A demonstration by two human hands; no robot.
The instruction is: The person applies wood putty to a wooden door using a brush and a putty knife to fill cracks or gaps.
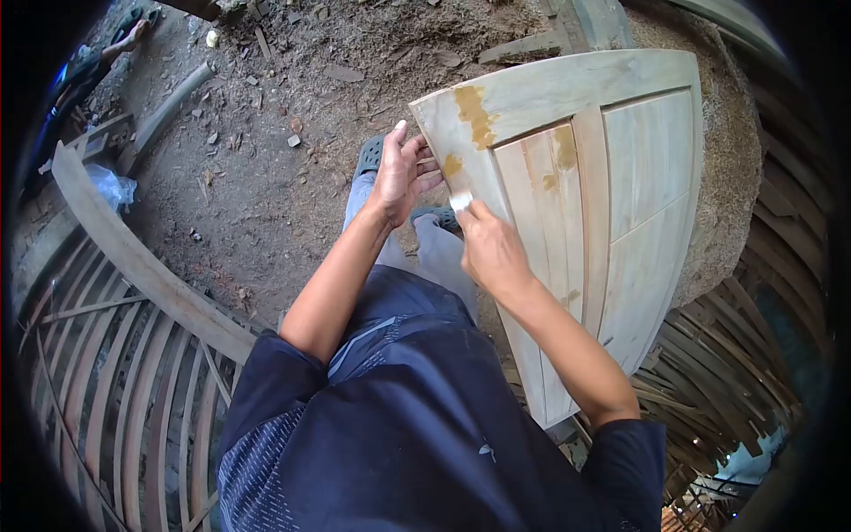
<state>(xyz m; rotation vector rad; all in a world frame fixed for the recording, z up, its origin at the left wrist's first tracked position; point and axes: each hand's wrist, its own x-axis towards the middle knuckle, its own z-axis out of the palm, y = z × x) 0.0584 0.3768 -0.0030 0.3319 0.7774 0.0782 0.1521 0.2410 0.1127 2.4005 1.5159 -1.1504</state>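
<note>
A wooden door panel point(591, 133) with recessed sections and a curved end stands tilted in front of me, to the right. Brown filler patches point(476, 115) mark its upper left corner and the inner boards. My right hand point(495, 248) is closed around a small flat white piece point(461, 200), pressed close to the left edge of the panel. Most of that piece is hidden in the fingers, so I cannot tell its kind. My left hand point(406, 173) is beside the same edge, thumb raised and fingers apart, fingertips right at the wood.
A curved plank point(151, 257) and rows of wooden slats point(133, 390) lie at the left. More slats point(718, 355) are stacked at the right. Wood chips cover the dirt ground point(266, 177). Another person's arm point(120, 46) shows at upper left, near a plastic bag point(111, 188).
</note>
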